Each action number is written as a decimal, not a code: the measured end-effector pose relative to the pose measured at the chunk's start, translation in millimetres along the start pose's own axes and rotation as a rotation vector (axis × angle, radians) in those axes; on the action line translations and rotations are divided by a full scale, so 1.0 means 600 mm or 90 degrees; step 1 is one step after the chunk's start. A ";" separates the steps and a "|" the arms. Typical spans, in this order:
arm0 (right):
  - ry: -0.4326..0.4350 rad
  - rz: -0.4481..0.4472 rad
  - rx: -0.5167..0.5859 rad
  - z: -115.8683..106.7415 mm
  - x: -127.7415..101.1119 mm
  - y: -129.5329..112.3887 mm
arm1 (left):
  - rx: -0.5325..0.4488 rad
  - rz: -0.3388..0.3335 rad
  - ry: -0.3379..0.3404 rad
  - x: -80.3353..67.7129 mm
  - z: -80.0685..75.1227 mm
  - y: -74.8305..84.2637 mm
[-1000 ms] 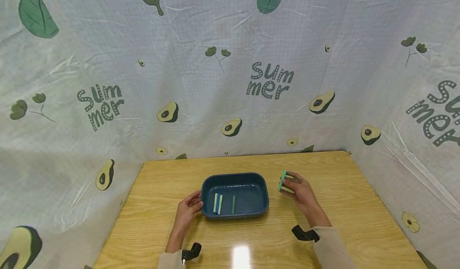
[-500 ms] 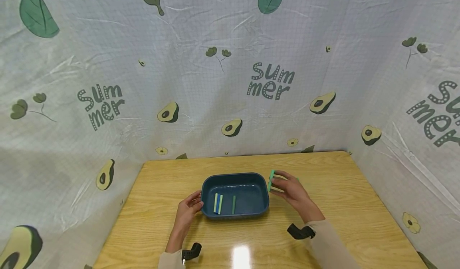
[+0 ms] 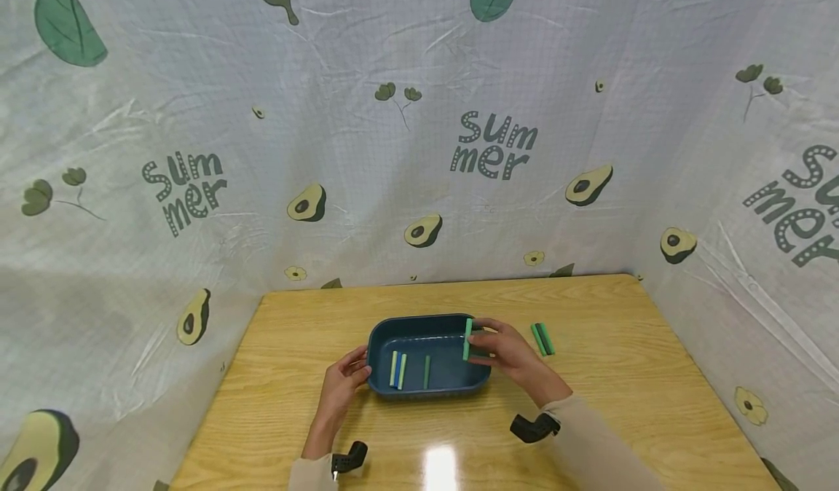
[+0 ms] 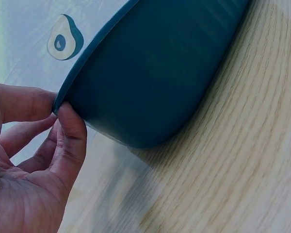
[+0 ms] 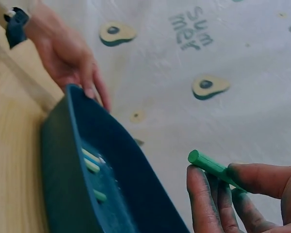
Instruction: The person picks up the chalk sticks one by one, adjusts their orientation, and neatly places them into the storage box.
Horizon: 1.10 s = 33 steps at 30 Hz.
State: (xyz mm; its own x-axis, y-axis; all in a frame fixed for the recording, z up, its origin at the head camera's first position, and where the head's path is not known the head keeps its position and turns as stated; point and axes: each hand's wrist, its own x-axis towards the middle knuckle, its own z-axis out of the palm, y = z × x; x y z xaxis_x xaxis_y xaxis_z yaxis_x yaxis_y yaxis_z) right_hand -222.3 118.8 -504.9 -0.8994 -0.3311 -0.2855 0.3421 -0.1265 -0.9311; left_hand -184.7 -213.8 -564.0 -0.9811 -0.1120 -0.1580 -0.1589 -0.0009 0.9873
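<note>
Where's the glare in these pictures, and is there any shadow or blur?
Head view: white glare on the table near the bottom edge; left wrist view: soft shadow beside the tray; right wrist view: left hand looks slightly soft.

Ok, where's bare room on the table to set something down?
The table is bare left of the left hand, behind the tray up to the patterned sheet, and right of the loose green sticks. Tighter spots: the tray's left end, with three sticks, and its right end, where the right hand hovers.
</note>
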 end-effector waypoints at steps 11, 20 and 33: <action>-0.026 -0.002 -0.016 0.048 0.024 0.019 | 0.004 0.003 0.004 0.002 0.000 -0.001; -0.015 0.027 -0.042 0.075 0.054 0.032 | 0.006 0.002 0.006 0.002 0.001 -0.001; -0.017 0.072 -0.078 0.100 0.071 0.053 | 0.009 0.008 0.004 0.003 0.000 -0.001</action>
State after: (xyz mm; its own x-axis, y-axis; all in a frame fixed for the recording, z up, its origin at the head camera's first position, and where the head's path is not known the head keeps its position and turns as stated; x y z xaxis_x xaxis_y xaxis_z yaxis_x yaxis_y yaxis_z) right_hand -233.5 44.2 -533.3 -0.8485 -0.3624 -0.3857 0.4038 0.0280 -0.9144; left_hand -186.3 -213.8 -564.8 -0.9824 -0.1182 -0.1449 -0.1476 0.0142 0.9890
